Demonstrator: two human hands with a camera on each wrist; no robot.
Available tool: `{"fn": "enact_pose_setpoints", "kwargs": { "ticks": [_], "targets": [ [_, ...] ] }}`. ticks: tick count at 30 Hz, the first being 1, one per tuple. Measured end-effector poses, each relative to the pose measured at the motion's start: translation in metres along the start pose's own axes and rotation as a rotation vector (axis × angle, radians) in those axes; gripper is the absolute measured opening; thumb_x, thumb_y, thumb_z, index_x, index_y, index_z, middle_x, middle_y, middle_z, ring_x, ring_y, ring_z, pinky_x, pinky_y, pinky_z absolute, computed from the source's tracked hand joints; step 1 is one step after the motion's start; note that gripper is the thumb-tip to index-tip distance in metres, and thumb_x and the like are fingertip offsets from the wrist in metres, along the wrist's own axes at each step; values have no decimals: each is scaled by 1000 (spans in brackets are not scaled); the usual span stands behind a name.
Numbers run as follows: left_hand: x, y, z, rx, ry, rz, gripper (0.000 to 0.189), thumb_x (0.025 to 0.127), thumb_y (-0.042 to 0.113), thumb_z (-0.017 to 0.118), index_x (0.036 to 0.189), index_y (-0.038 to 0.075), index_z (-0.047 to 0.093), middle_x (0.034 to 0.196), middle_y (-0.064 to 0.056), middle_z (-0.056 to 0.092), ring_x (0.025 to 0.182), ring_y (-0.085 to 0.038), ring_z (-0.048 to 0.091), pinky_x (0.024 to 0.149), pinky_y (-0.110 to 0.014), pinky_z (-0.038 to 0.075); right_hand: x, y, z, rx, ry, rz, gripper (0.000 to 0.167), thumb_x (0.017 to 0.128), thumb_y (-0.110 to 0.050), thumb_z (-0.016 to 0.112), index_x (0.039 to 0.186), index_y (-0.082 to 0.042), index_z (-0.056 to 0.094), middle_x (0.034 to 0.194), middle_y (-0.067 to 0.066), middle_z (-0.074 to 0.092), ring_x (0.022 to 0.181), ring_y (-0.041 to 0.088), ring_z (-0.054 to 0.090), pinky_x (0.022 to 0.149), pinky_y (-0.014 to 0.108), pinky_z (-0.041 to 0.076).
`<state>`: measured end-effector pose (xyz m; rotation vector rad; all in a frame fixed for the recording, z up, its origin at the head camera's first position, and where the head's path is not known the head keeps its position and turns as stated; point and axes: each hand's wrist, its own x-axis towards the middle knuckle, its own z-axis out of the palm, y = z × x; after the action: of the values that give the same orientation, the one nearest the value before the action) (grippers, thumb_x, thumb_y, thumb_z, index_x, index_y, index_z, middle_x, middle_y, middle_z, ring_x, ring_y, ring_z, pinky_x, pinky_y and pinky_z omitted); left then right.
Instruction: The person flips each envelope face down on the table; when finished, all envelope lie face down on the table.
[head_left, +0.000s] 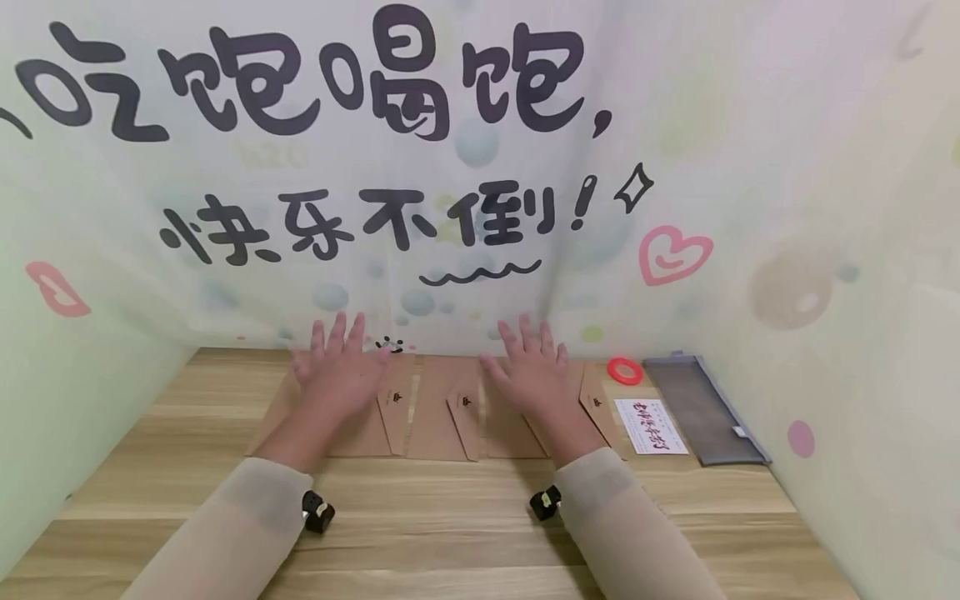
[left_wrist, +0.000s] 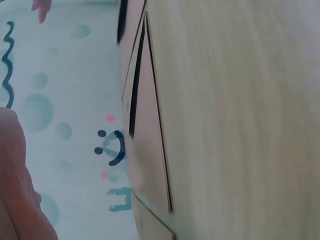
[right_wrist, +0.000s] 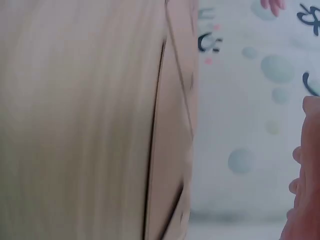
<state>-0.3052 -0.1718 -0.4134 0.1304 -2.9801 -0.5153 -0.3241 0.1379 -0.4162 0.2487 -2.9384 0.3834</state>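
Brown envelopes lie flat in a row on the table. My left hand and right hand hang above, fingers spread, pinching nothing; the wrist views show both raised clear. I read the middle envelope as key: long axis 12 to 6, at four o'clock from my left, eight from my right. Right thumb looks nearer.

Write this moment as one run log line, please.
left hand: open, raised over envelopes | right hand: open, raised over envelopes | envelopes: side by side on table | ring, card, pouch: right of envelopes
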Motion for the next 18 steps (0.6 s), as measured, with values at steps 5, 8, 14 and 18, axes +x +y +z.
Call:
{"fn": "enact_pose_setpoints", "kwargs": {
  "ticks": [5, 8, 14, 18],
  "targets": [
    [-7, -14, -5, -54, 15, -11, 95, 98, 84, 2, 173, 27, -4, 182, -9, -11, 165, -51, -15, 117, -89, -6, -4, -24, 3, 52, 17, -35, 76, 106, -74, 32, 172, -39, 20, 184, 1, 7, 170, 39, 3, 130, 74, 17],
    [-12, -24, -13, -114, 6, -28, 95, 99, 83, 2, 174, 25, -1, 182, -13, -5, 164, -54, -11, 116, -91, 0, -5, -43, 6, 98, 9, -68, 73, 108, -70, 33, 171, -36, 24, 183, 2, 14, 169, 38, 9, 130, 72, 20],
    [-17, -52, -27, -245, -18, -116, 89, 104, 75, 5, 174, 18, 9, 180, -22, 12, 160, -61, 8, 110, -91, 19, -8, -78, 19, 195, -17, -166, 71, 109, -65, 34, 169, -27, 34, 179, 8, 26, 167, 38, 21, 133, 65, 22],
    [-20, -74, -31, -368, -39, -159, 88, 104, 74, 4, 174, 20, 6, 179, -23, 12, 157, -66, 12, 109, -92, 17, -11, -100, 27, 251, -25, -216, 67, 110, -62, 39, 164, -25, 43, 176, 7, 34, 164, 33, 31, 132, 60, 28]
  ]
}}
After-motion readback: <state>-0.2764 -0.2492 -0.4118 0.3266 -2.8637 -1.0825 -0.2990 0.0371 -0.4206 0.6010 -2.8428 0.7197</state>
